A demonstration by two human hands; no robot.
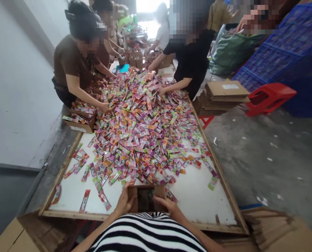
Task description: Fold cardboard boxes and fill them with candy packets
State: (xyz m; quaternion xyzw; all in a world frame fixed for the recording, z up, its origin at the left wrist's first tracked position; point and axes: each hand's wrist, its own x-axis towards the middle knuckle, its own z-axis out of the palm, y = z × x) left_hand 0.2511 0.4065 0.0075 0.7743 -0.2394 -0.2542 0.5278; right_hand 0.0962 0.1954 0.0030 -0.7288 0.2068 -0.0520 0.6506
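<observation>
Both our hands on one small box (160, 190) at the near edge of the table (198, 196), and no brand we can make out.

So, labels first: the packets (142, 140) heaped past the box are covered in print, but it's too small and blurry for us to read. Same with the white label (77, 129) on the carton (89, 127) at far left and the one on the stacked cardboard (225, 91). Our box's opening faces up at us, and what we see of it runs longest left to right; our striped shirt (148, 231) hides its near side. Our left hand (124, 201) pinches the left wall, fingers curled round it, and our right hand (168, 205) grips the right, thumb over the edge.
</observation>
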